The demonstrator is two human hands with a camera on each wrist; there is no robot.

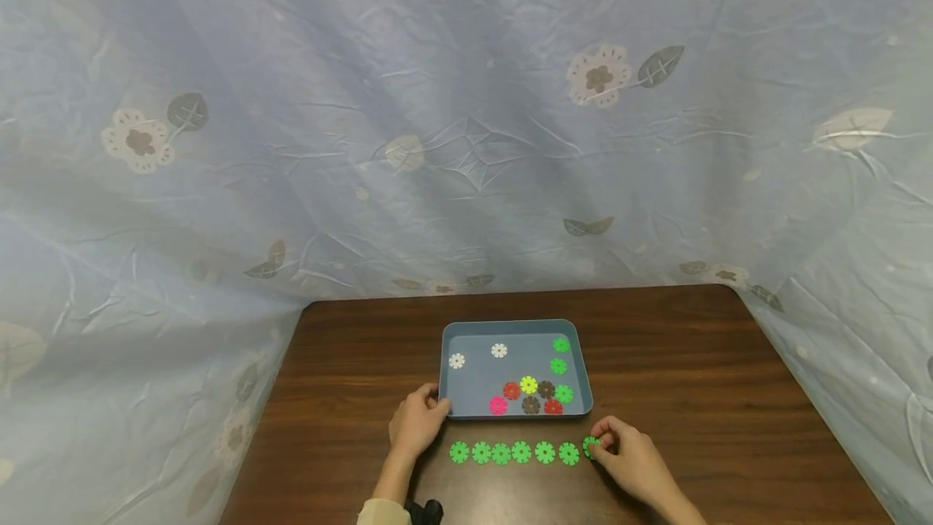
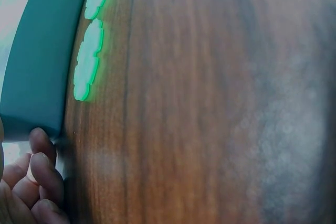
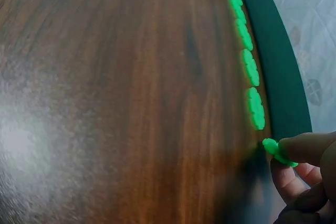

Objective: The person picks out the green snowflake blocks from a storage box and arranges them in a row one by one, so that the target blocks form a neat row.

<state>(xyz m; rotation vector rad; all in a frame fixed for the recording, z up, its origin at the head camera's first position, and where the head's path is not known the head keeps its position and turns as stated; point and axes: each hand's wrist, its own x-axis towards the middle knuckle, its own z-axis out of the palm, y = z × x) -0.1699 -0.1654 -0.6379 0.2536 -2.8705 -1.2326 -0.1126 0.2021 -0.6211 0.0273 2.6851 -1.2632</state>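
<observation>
My left hand (image 1: pixel 417 423) grips the near left corner of a grey-blue tray (image 1: pixel 466 328), its thumb at the rim. In the left wrist view, curled fingers (image 2: pixel 44 174) lie by the tray's corner. My right hand (image 1: pixel 632 458) pinches a green snowflake disc (image 3: pixel 271 147) between thumb and fingers, at the right end of a row. That row of several green snowflake discs (image 1: pixel 521 452) lies on the table along the tray's near side. Fingers partly cover the pinched disc in the head view.
Inside the tray are two white discs (image 1: pixel 499 351), three green discs (image 1: pixel 558 365), a yellow disc (image 1: pixel 528 385), a pink disc (image 1: pixel 498 405), plus red discs (image 1: pixel 512 390) and brown discs (image 1: pixel 531 405). A patterned curtain (image 1: pixel 474 144) surrounds the brown wooden table (image 1: pixel 678 363).
</observation>
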